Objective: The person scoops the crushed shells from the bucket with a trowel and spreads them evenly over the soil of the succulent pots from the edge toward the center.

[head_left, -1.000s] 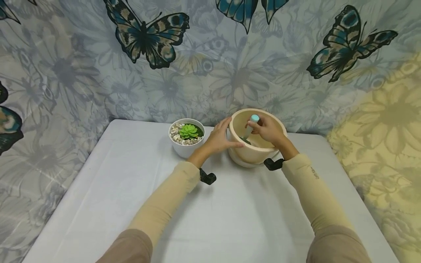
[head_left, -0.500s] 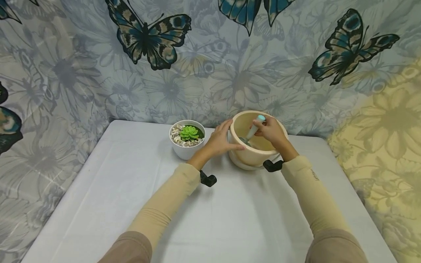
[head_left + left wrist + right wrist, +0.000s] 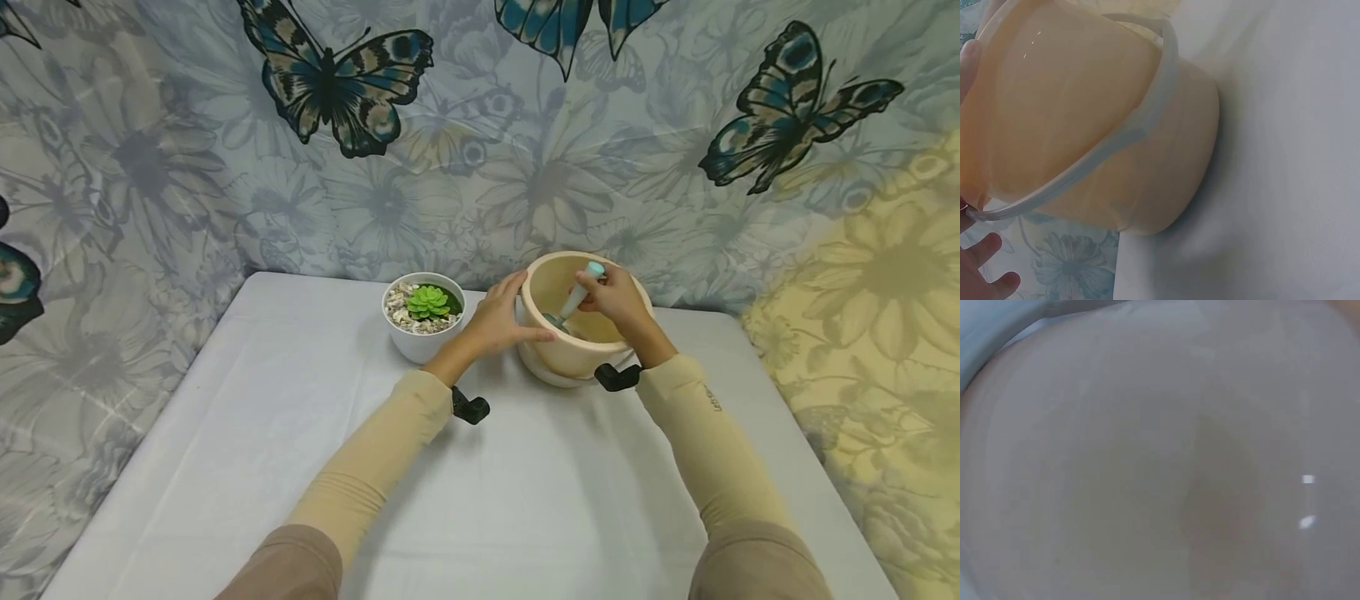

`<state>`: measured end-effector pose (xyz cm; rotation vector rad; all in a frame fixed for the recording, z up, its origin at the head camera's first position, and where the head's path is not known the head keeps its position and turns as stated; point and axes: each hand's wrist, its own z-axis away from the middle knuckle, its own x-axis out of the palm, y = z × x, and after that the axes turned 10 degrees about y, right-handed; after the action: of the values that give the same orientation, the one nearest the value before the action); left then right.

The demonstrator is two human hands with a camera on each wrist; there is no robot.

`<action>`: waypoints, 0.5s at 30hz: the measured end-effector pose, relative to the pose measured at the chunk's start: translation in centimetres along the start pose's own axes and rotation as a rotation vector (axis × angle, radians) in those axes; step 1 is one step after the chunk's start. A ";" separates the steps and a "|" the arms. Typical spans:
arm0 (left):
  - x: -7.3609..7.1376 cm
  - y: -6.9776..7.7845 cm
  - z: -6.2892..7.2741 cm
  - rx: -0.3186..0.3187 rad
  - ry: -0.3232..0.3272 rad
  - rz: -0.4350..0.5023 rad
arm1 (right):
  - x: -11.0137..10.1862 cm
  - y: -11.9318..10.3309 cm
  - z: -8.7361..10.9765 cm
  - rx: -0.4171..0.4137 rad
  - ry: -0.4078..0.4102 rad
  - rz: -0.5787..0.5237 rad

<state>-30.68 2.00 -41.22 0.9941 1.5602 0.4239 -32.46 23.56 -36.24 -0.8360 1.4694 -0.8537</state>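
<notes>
A cream plastic bucket point(image 3: 562, 358) with a pale carrying handle point(image 3: 1107, 147) stands at the table's back edge. My left hand point(image 3: 498, 321) is spread against its left side, thumb along the front rim and fingers reaching up the side. In the left wrist view some fingers point(image 3: 985, 250) stick out past the rim. My right hand point(image 3: 618, 300) reaches over the rim and grips the pale teal handle of a slim tool point(image 3: 577, 298). It slants down to the left inside the bucket; its greyish lower end is partly hidden, so I cannot tell its kind.
A white pot point(image 3: 423, 342) with a green succulent point(image 3: 429, 302) and pebbles stands left of the bucket, close to my left wrist. A white cloth covers the table point(image 3: 480, 492). A butterfly-printed curtain point(image 3: 555, 167) hangs right behind it.
My right hand has tilted the tool, its top end shifting right within the bucket. The left hand has stayed on the rim. Over the last half second little has moved.
</notes>
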 end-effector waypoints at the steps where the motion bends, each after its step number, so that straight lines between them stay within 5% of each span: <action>1: 0.0 0.0 0.0 0.002 0.000 0.004 | 0.0 -0.1 0.0 0.006 0.004 0.006; 15: -0.1 -0.2 0.0 0.007 -0.011 0.027 | -0.1 0.0 -0.2 0.084 -0.012 -0.008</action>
<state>-30.71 1.78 -41.27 1.0225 1.5410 0.4312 -32.64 23.66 -36.13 -0.7840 1.4113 -0.9091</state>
